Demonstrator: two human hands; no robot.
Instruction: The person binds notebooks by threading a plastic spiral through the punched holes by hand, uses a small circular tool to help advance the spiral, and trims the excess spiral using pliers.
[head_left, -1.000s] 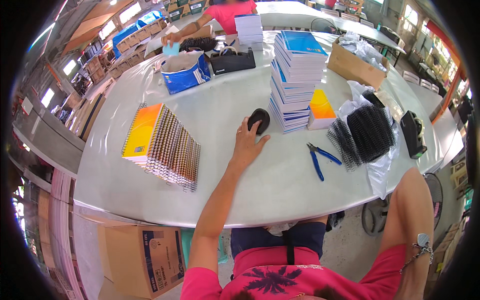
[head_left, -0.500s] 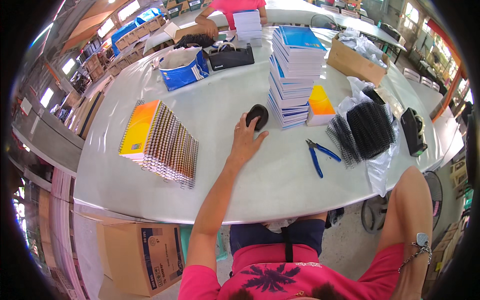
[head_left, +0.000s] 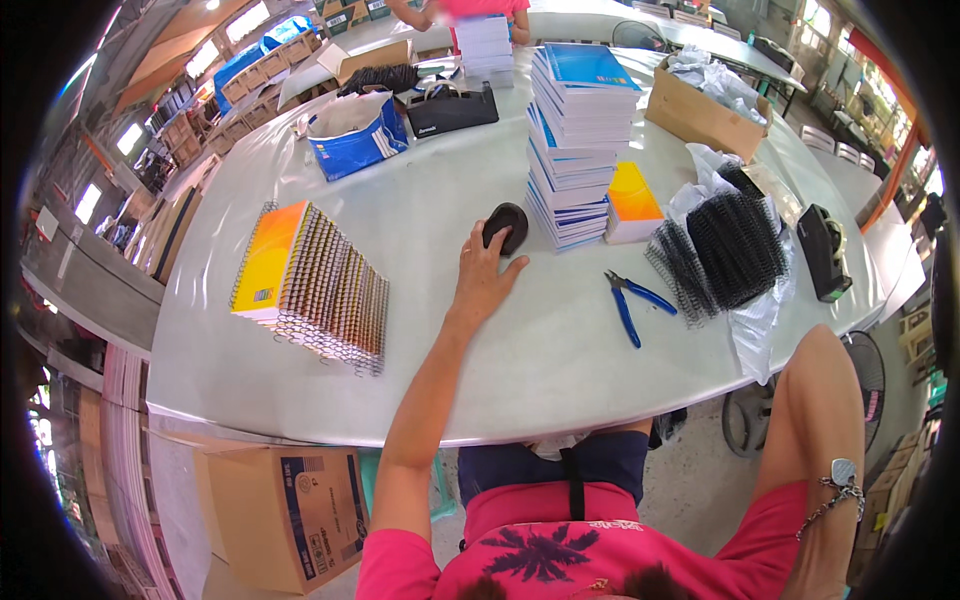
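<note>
My left hand (head_left: 488, 278) reaches over the middle of the table. Its fingertips rest on a black oval object (head_left: 512, 222), rounded like a computer mouse; I cannot tell its exact kind. The thumb is spread away from it. My right forearm (head_left: 838, 420) is bent upward at the right, a bracelet at its wrist, and the hand is out of view. Right of my left hand stands a tall stack of blue-covered books (head_left: 580, 150). Blue-handled cutting pliers (head_left: 638, 300) lie nearer me. At the left is a pile of orange-yellow spiral-bound notebooks (head_left: 310, 285).
Black spiral binding coils (head_left: 735, 250) lie on white wrapping at the right, near a black tape dispenser (head_left: 823, 253). An orange-yellow book stack (head_left: 633, 210) adjoins the tall one. Farther off are a blue bag (head_left: 360, 150), another dispenser (head_left: 455, 112), an open carton (head_left: 690, 115) and a co-worker.
The whole view has shifted slightly. My left hand keeps its place on the black oval object. Across the table, the co-worker's arm has lifted from the tabletop.
</note>
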